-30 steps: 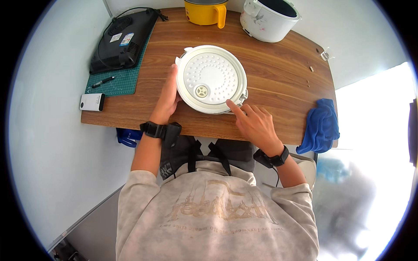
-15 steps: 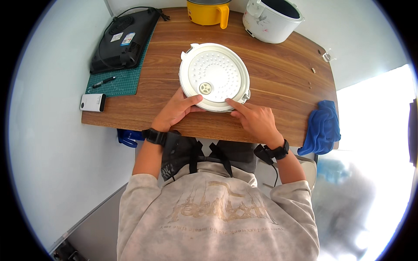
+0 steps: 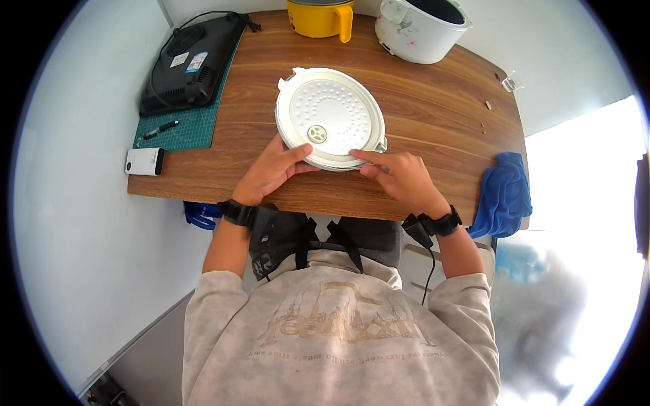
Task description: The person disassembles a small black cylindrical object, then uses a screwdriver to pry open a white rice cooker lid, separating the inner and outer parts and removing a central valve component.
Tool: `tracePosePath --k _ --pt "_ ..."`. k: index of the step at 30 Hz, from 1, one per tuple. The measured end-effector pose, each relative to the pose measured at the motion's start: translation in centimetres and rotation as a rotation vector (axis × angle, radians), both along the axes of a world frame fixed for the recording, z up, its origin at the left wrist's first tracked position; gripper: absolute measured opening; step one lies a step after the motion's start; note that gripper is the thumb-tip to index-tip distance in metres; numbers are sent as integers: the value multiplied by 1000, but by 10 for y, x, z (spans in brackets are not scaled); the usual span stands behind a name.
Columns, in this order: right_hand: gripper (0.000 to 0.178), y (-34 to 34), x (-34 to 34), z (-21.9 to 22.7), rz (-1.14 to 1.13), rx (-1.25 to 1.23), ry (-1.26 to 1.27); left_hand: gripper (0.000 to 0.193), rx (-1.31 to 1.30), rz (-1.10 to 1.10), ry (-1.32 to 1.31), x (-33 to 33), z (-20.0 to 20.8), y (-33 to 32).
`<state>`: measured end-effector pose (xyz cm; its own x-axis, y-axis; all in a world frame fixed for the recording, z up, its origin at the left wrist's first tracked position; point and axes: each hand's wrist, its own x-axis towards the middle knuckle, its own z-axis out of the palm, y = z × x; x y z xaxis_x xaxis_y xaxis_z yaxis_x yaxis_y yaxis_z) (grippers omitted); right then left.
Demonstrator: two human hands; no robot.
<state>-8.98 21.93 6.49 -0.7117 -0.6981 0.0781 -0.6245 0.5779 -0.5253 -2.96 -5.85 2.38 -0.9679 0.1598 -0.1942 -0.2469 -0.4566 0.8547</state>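
Note:
A round white rice cooker lid (image 3: 342, 108) is tilted above the table's near part, its dimpled inner side facing up and a small round vent (image 3: 317, 133) at its lower left. My left hand (image 3: 271, 166) grips the lower left rim, thumb on top and fingers underneath. At the lower right rim, the index fingertip of my right hand (image 3: 403, 177) presses on the inner plate. The thumb of that hand is at the rim's edge and its other fingers are curled. A metal latch or hinge piece (image 3: 382, 144) shows at the lid's right edge.
At the back stand a white rice cooker body (image 3: 416, 34) and a yellow pot (image 3: 315, 20). A black appliance (image 3: 193, 64) lies on a green cutting mat (image 3: 196, 135) at left, near a pen (image 3: 161, 129) and a white power bank (image 3: 143, 162). A blue cloth (image 3: 502, 193) hangs over the right edge.
My right hand has shifted slightly, its wrist moving to the right, with the index finger lying flatter on the lid. The left hand keeps its grip.

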Motion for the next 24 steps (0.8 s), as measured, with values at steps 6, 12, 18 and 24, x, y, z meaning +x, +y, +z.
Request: tracePosePath --k 6,12,18,24 --pt "34 -9 12 -2 -23 -4 84 93 -82 8 77 7 -2 17" --pt "35 -8 20 -2 -19 1 282 95 -92 31 75 6 -7 19" --pt "34 -19 33 -12 -43 103 595 100 -42 65 79 7 2 27" --pt "26 -18 35 1 -8 135 506 101 -199 102 141 6 -2 28"
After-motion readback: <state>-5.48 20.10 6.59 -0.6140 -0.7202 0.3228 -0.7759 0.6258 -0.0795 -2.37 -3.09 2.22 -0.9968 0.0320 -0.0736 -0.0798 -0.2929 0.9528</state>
